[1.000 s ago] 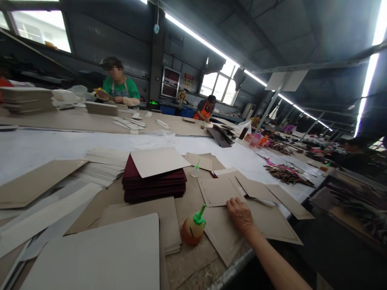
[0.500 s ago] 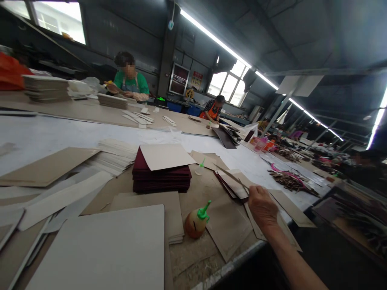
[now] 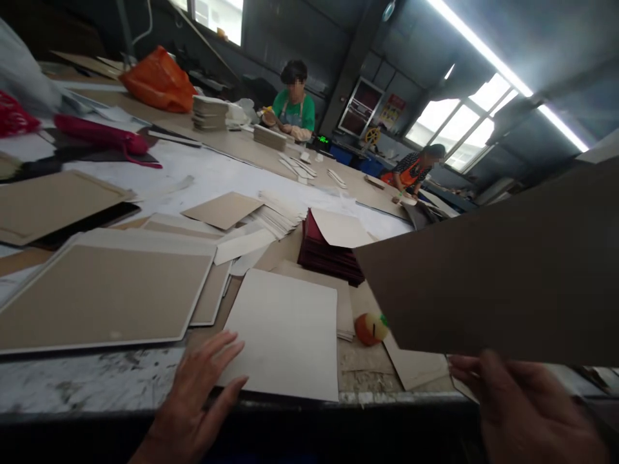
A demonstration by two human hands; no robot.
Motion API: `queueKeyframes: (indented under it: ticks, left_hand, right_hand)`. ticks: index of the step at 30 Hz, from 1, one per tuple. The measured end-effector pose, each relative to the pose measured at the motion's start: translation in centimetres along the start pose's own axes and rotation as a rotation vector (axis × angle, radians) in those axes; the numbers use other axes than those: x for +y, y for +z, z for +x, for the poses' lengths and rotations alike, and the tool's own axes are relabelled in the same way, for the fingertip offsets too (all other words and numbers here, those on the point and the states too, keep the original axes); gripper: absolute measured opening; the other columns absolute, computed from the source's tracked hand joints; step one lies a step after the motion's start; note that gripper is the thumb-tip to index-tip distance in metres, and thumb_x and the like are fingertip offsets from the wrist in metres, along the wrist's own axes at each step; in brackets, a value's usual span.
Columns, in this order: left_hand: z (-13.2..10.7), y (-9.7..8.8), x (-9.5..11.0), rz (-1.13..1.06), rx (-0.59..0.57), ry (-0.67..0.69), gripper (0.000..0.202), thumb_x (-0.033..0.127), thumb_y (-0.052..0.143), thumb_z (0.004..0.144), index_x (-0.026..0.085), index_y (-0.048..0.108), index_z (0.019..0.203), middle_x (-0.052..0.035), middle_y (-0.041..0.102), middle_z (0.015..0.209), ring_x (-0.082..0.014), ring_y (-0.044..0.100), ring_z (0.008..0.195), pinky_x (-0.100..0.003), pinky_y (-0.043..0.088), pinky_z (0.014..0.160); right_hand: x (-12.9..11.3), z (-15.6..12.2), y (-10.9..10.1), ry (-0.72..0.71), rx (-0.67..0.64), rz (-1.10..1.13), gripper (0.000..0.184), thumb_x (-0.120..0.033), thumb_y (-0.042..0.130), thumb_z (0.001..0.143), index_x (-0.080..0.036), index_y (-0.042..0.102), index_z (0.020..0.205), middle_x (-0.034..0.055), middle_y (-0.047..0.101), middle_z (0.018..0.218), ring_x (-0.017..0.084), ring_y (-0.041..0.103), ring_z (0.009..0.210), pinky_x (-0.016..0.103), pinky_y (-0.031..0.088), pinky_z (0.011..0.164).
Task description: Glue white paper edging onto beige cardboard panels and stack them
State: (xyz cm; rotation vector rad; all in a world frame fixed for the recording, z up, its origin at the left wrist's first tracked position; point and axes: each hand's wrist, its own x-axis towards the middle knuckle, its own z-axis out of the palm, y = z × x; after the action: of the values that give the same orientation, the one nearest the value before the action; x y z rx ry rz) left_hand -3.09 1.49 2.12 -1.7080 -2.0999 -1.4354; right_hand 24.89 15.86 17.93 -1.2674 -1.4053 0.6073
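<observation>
My right hand [image 3: 527, 406] pinches the lower edge of a large grey-brown cardboard sheet [image 3: 498, 277], lifted above the table on the right and hiding what lies behind it. My left hand [image 3: 200, 386] is open, fingers spread, at the left edge of a white board [image 3: 290, 328] near the table's front. Just right of that board stands a round glue bottle [image 3: 370, 328] with a green tip, partly covered by the sheet. Behind it is a stack of dark maroon pieces [image 3: 329, 258] topped by a pale sheet [image 3: 341, 227].
Grey-brown panels with white borders [image 3: 111, 290] lie to the left. White paper strips [image 3: 278, 216] fan out beyond. A magenta pouch [image 3: 101, 132] and an orange bag [image 3: 159, 80] lie farther left. Two people work across the table, one in a green top [image 3: 293, 106].
The view has swung left. My right hand has raised a cardboard sheet from the right side of the table. My left hand has come into view beside the white board.
</observation>
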Motion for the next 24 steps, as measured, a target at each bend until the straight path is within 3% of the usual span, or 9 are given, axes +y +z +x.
queueKeyframes:
  ticks: [3, 6, 9, 12, 17, 24]
  left_hand:
    - [0.4, -0.9, 1.5, -0.176, -0.064, -0.160, 0.033, 0.037, 0.052, 0.082, 0.030, 0.054, 0.114, 0.0017, 0.065, 0.109, -0.0138, 0.061, 0.101, -0.019, 0.048, 0.086]
    - [1.2, -1.5, 2.2, -0.343, -0.135, -0.366, 0.033, 0.043, 0.048, 0.081, 0.025, 0.061, 0.106, 0.0000, 0.070, 0.096, -0.0147, 0.064, 0.092, -0.020, 0.051, 0.080]
    - [2.2, -2.2, 2.4, -0.452, -0.196, -0.542, 0.038, 0.050, 0.049, 0.078, 0.022, 0.065, 0.096, -0.0024, 0.072, 0.088, -0.0174, 0.066, 0.088, -0.023, 0.052, 0.077]
    - [2.9, -2.8, 2.2, -0.524, -0.210, -0.653, 0.034, 0.050, 0.051, 0.075, 0.021, 0.066, 0.089, -0.0016, 0.070, 0.080, -0.0173, 0.065, 0.079, -0.024, 0.051, 0.071]
    - [3.6, -3.0, 1.9, -0.696, -0.140, -0.771, 0.025, 0.044, 0.060, 0.070, 0.018, 0.060, 0.069, 0.0019, 0.058, 0.061, -0.0129, 0.054, 0.062, -0.022, 0.042, 0.059]
    - [5.5, -2.9, 2.0, -0.924, -0.058, -0.838, 0.025, 0.038, 0.066, 0.067, 0.017, 0.054, 0.072, 0.0049, 0.051, 0.063, -0.0074, 0.046, 0.061, -0.017, 0.037, 0.057]
  right_hand:
    - [-0.3, -4.5, 5.6, 0.324, -0.165, 0.306, 0.034, -0.042, 0.076, 0.060, -0.021, 0.052, 0.070, -0.0010, 0.064, 0.064, 0.013, 0.060, 0.063, 0.026, 0.051, 0.064]
    - [0.2, -8.2, 9.7, 0.529, -0.278, 0.466, 0.034, -0.041, 0.076, 0.062, -0.020, 0.051, 0.069, -0.0033, 0.063, 0.063, 0.010, 0.060, 0.064, 0.021, 0.051, 0.063]
    - [0.7, -10.8, 12.1, 0.627, -0.316, 0.575, 0.033, -0.039, 0.076, 0.063, -0.020, 0.051, 0.071, -0.0055, 0.062, 0.062, 0.008, 0.060, 0.063, 0.019, 0.050, 0.063]
    - [0.9, -12.5, 13.6, 0.663, -0.321, 0.619, 0.032, -0.037, 0.076, 0.064, -0.019, 0.051, 0.072, -0.0055, 0.063, 0.062, 0.007, 0.059, 0.062, 0.017, 0.050, 0.063]
    - [0.4, -13.6, 15.0, 0.661, -0.299, 0.650, 0.030, -0.035, 0.075, 0.065, -0.018, 0.051, 0.073, -0.0051, 0.063, 0.062, 0.007, 0.060, 0.061, 0.017, 0.049, 0.062]
    - [-1.4, -12.9, 15.9, 0.519, -0.296, 0.697, 0.024, -0.031, 0.070, 0.071, -0.018, 0.050, 0.074, -0.0052, 0.063, 0.063, 0.008, 0.060, 0.061, 0.021, 0.049, 0.063]
